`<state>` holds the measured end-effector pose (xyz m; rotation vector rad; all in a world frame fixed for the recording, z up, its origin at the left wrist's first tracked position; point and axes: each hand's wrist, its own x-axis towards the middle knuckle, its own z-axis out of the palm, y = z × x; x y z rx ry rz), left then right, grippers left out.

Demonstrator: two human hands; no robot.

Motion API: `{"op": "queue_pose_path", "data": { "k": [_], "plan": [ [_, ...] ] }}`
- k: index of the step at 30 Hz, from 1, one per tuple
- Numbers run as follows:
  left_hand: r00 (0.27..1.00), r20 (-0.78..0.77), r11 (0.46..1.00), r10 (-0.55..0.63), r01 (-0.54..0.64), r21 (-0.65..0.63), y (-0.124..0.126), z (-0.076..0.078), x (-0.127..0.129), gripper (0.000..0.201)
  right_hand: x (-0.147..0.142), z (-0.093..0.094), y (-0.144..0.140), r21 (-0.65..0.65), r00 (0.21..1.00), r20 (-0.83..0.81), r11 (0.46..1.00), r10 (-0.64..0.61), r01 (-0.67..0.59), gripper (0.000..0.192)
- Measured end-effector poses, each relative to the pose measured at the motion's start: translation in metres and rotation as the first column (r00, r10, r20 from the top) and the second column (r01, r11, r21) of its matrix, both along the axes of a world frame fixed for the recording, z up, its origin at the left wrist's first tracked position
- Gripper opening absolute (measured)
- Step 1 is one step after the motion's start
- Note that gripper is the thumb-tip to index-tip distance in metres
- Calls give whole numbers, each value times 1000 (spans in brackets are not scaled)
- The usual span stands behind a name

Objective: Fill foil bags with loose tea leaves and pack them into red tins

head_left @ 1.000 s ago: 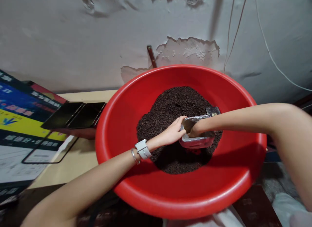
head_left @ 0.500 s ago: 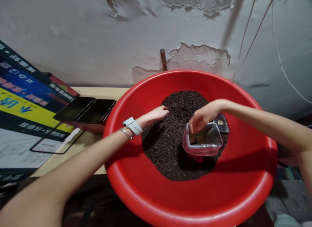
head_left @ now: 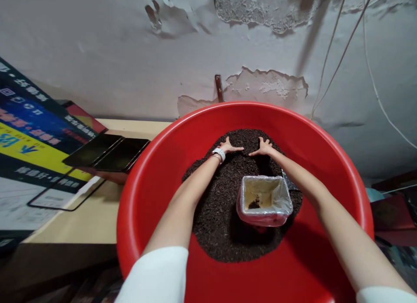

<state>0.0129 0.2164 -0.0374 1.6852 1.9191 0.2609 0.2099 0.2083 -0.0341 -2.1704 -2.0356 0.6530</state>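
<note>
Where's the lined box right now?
In the head view the lined box stands open-topped on the dark loose tea, right of centre in the red basin, between the forearms and nearer the camera than the left hand and right hand.

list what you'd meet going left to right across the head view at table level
printed box → black trays → red basin → left hand → right hand, both hands flat on the dark loose tea
</note>
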Motion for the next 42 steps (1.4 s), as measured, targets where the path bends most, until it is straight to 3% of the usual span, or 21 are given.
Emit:
{"op": "queue_pose_path", "data": {
  "k": [2,5,12,17,22,24,27,30,33,37,42],
  "plan": [
    [1000,3,999,-25,25,-26,-3,-6,10,139,-3,-9,0,30,999,-11,999,38,-37,130],
    [993,8,992,-114,113,56,-6,-15,12,128,-2,-19,-1,106,995,-18,990,98,-96,122],
    [984,-10,970,-180,180,164,-1,-22,0,82,-1,-27,-3,208,991,-87,975,105,-85,68],
    [987,25,972,-157,150,180,-6,-8,-2,65,2,-5,-5,166,996,-65,985,54,-43,56],
    [975,150,960,-164,123,252,-23,22,-10,60,23,34,-21,147,998,-58,989,36,-27,50],
    [938,293,953,-187,100,286,-35,39,-10,52,35,49,-31,152,998,-56,988,32,-23,46],
    [818,534,956,-212,60,286,-60,69,-1,44,54,65,-47,186,995,-102,982,16,4,41],
    [682,697,964,-220,44,261,-95,98,15,43,70,72,-62,230,969,-244,973,24,34,38],
    [554,778,948,-297,71,312,-131,115,33,43,78,72,-71,211,912,-409,971,-12,107,38],
    [448,817,928,-363,103,357,-169,116,50,47,73,70,-75,165,788,-614,968,-49,189,37],
    [458,818,937,-348,162,308,-193,102,54,48,64,68,-78,150,731,-682,977,-7,149,40]
  ]
}}
